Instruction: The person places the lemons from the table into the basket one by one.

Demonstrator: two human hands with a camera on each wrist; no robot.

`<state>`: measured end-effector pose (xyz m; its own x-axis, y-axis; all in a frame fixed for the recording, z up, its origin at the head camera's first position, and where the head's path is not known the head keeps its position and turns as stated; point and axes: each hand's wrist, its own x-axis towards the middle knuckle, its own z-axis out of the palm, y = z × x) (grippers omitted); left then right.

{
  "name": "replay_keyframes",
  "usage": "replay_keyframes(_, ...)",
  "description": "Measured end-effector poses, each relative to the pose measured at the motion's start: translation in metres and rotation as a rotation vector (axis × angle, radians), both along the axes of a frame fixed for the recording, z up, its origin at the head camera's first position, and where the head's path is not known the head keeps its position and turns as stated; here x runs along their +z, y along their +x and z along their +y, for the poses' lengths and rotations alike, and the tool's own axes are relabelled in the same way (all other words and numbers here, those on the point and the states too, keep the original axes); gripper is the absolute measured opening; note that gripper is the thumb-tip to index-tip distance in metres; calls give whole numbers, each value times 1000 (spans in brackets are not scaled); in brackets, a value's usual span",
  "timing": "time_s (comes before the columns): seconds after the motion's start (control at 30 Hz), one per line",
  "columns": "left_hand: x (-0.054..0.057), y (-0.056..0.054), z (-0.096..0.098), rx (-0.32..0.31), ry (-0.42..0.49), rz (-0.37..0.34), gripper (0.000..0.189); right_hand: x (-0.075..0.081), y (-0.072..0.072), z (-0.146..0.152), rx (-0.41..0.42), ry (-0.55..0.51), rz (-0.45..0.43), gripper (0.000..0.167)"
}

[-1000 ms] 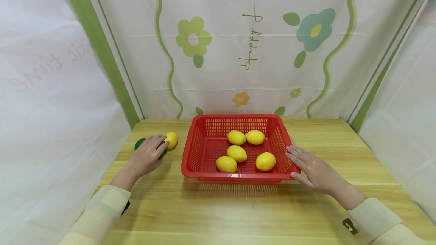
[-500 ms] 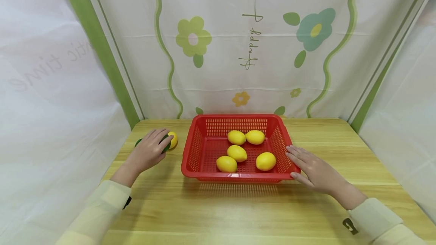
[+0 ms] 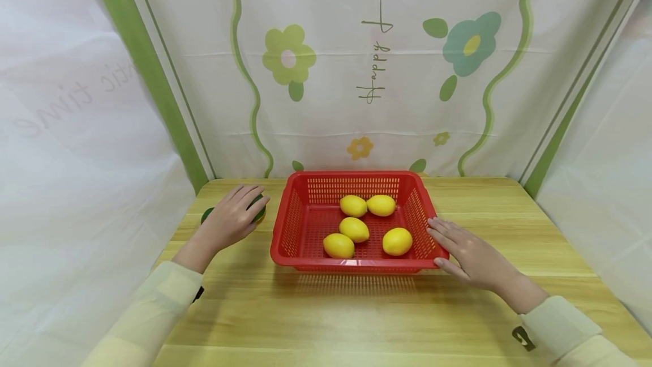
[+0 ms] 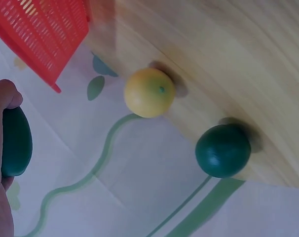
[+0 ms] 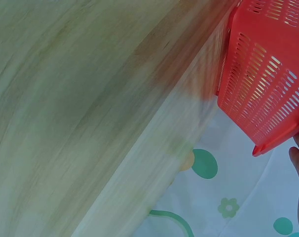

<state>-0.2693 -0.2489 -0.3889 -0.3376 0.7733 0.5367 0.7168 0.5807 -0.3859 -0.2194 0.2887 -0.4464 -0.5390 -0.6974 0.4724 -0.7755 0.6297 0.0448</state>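
My left hand (image 3: 229, 217) is raised over the left part of the table and grips a dark green lime (image 4: 17, 142) between thumb and fingers. Below it on the table lie a yellow lemon (image 4: 149, 93) and another dark green lime (image 4: 222, 150), apart from each other. In the head view the left hand covers most of these. My right hand (image 3: 474, 256) rests with fairly straight fingers on the right rim of a red plastic basket (image 3: 356, 263), thumb at the front corner. Several lemons (image 3: 397, 242) lie loose inside the basket.
The basket stands mid-table on a wood-grain table (image 3: 351, 321). A white printed curtain (image 3: 326, 112) closes off the back, and more white curtain hangs at both sides.
My left hand has risen and shifted to the right with the lime, away from the other lime and over the yellow lemon. The right hand and the basket stay put.
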Motion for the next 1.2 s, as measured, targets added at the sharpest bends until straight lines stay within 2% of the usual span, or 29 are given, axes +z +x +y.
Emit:
replay_keyframes(0.23, 10, -4, 17, -29, -14, 36, 43, 0, 0, 0, -1, 2, -1, 61)
replay_keyframes(0.47, 15, -9, 36, -54, -11, 40, 43, 2, 1, -1, -6, 5, -5, 60)
replay_keyframes(0.63, 16, -12, 47, -49, -20, 19, 53, 4, 2, -1, -8, 11, -10, 60)
replay_keyframes(0.9, 14, -17, 62, -90, -34, 49, 50, 4, 2, -1, -17, 16, -14, 61)
replay_keyframes(1.2, 7, -23, 76, -108, -13, 46, 50, 4, 2, -1, -8, 15, -10, 61)
